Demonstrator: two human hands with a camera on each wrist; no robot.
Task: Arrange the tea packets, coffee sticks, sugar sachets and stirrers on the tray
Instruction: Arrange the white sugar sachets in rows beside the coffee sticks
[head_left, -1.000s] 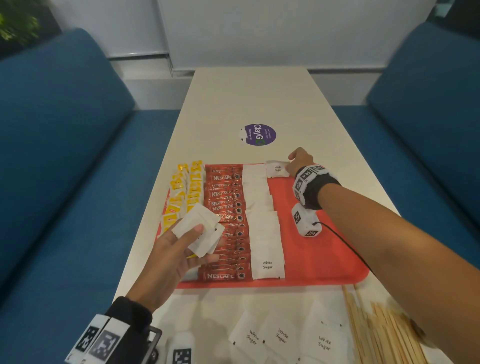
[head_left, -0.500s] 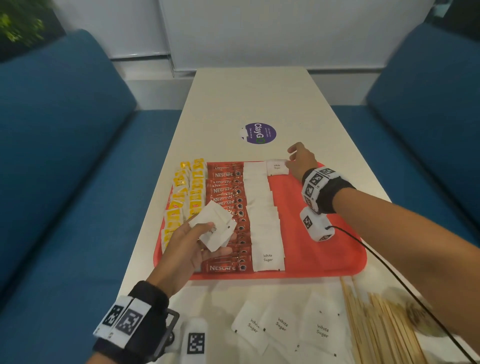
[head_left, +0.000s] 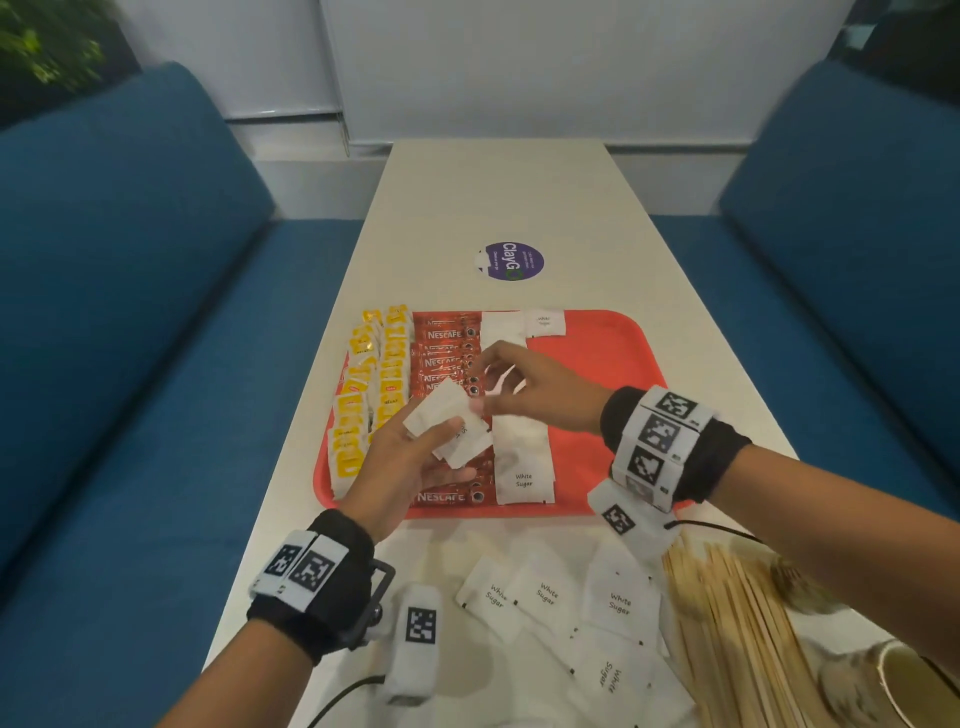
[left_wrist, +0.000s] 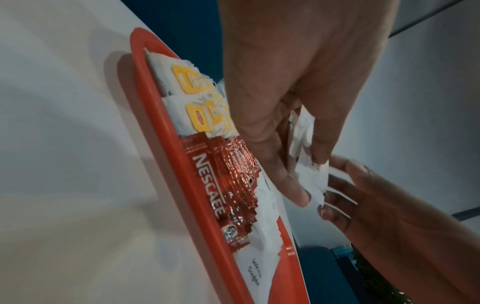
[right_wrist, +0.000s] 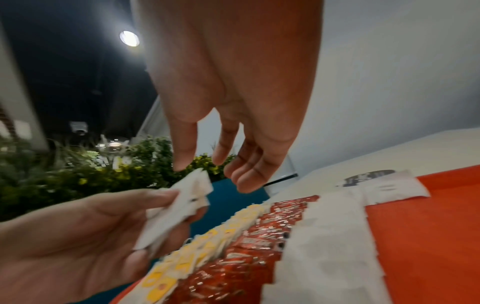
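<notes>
My left hand (head_left: 441, 441) holds a small stack of white sugar sachets (head_left: 449, 426) over the red tray (head_left: 602, 374), thumb on top. My right hand (head_left: 493, 384) hovers at the stack with its fingers loosely spread and nothing between them. In the right wrist view its thumb and forefinger (right_wrist: 182, 162) sit just above the top sachet (right_wrist: 179, 203). On the tray lie yellow tea packets (head_left: 374, 389) at the left, red coffee sticks (head_left: 447, 338), then a column of sugar sachets (head_left: 522, 462). A single sachet (head_left: 544, 322) lies at the far edge.
Loose sugar sachets (head_left: 545, 595) lie on the table before the tray. Wooden stirrers (head_left: 727, 639) are heaped at the near right beside a paper cup (head_left: 914, 686). A purple sticker (head_left: 511, 261) lies beyond the tray. Blue benches flank the table.
My right hand let go of a sachet at the tray's far edge and came back left to the stack. My left hand lifted the stack slightly toward the tray's middle.
</notes>
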